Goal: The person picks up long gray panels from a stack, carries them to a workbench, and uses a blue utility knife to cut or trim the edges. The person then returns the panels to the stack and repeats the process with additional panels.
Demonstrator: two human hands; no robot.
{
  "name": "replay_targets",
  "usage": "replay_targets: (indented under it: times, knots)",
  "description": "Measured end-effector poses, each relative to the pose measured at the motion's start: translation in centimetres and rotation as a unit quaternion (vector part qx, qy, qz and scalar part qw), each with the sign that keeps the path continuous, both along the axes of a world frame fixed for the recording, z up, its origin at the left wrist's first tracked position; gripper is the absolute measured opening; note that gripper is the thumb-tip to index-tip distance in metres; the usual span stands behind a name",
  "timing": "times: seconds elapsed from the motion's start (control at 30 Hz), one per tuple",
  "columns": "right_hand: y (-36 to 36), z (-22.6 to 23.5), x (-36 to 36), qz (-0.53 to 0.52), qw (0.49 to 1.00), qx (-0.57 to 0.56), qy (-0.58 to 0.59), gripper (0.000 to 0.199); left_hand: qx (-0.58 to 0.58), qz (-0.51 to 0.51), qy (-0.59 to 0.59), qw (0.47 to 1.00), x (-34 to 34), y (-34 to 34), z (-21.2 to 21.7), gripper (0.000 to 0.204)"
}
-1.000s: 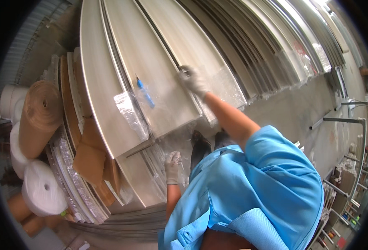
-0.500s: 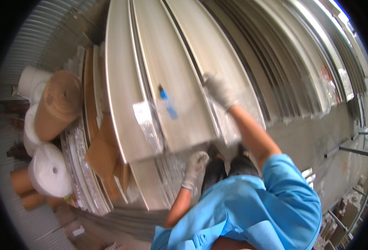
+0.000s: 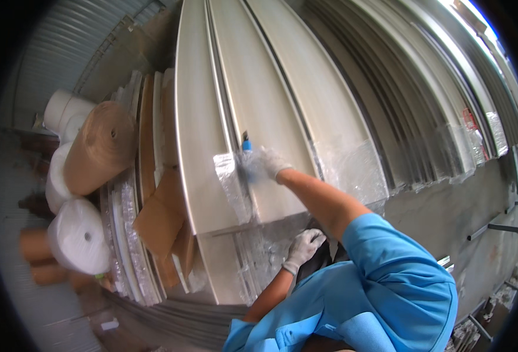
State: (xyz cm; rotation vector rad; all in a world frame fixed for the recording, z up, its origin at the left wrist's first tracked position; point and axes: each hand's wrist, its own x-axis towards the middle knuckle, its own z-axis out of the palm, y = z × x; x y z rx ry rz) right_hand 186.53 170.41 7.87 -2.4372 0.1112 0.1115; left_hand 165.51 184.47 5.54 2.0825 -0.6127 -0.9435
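On the middle of three long, pale panels lies a slim blue tool with a dark tip, looking like a utility knife. My right hand, in a pale glove, is at the tool and hides part of its lower end. Its fingers are smeared by motion, so whether they grip it cannot be told. My left hand, also gloved, hovers in front of my body near the panels' near end. Its fingers are curled in, with nothing visible in them. Clear plastic film wraps the near ends of the panels.
Rolls of brown paper and white foam wrap stand to the left, beside folded brown cardboard. More long profiles, partly film-wrapped, lie at the right. A metal bar juts out at the far right.
My right hand has moved left and nearer to me, from the right-hand panel to the blue tool. The panels and rolls have shifted right in the picture as the view turned.
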Motion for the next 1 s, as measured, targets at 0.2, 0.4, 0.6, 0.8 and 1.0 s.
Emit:
replay_targets:
  times: [0.2,0.4,0.6,0.8,1.0]
  knots:
    - [0.1,0.4,1.1,0.042,0.998,-0.033,0.024,0.029,0.021,0.021,-0.001,1.000,1.1,-0.2,0.1,0.028]
    - [-1.7,2.6,-0.9,-0.116,0.992,0.046,0.033,0.037,0.001,0.048,0.011,0.999,0.9,-0.7,0.9,0.029]
    - [-13.7,2.8,-13.7,-0.326,0.782,0.523,-0.093,0.042,-0.110,-0.045,-0.138,0.983,2.2,-8.5,0.3,0.025]
    - [-20.2,-0.1,-26.6,-0.453,0.775,0.432,-0.088,0.053,0.034,-0.114,-0.091,0.989,5.7,-23.1,-2.5,0.043]
    - [-20.3,-3.7,-29.9,-0.428,0.887,0.171,0.013,0.055,0.198,-0.164,-0.339,0.905,11.3,-29.6,-4.8,0.091]
